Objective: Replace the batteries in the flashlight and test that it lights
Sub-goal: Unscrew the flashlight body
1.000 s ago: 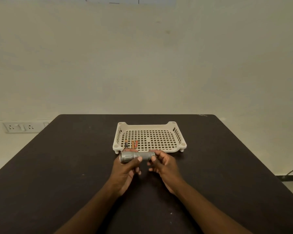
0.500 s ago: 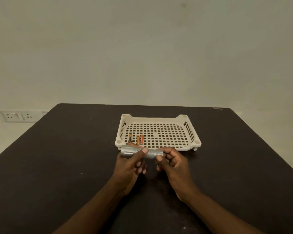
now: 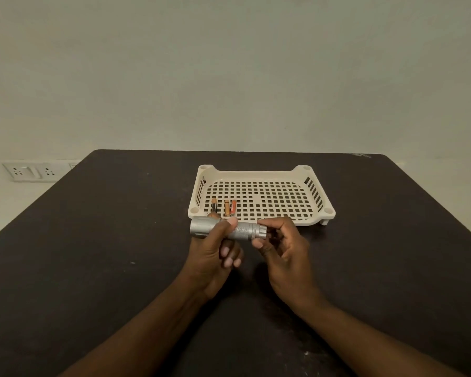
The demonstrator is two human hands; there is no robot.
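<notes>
A silver metal flashlight (image 3: 242, 230) lies sideways in the air just in front of the tray, its wide head to the left. My left hand (image 3: 215, 257) grips its body near the head, thumb on top. My right hand (image 3: 282, 248) pinches the ribbed tail cap (image 3: 261, 231) at the right end between thumb and fingers. In the cream perforated tray (image 3: 314, 198), near the left front corner, lie three small batteries: a black and copper one (image 3: 214, 204), an orange one (image 3: 226, 207) and a red-orange one (image 3: 233, 207).
The dark table (image 3: 93, 240) runs back to a plain wall. A white socket plate (image 3: 30, 171) sits on the wall at the left, beyond the table's edge. The right part of the tray holds nothing.
The camera has tilted, so table and tray sit lower and more to the right in view. Both hands keep hold of the flashlight; my right fingers have shifted around the tail cap.
</notes>
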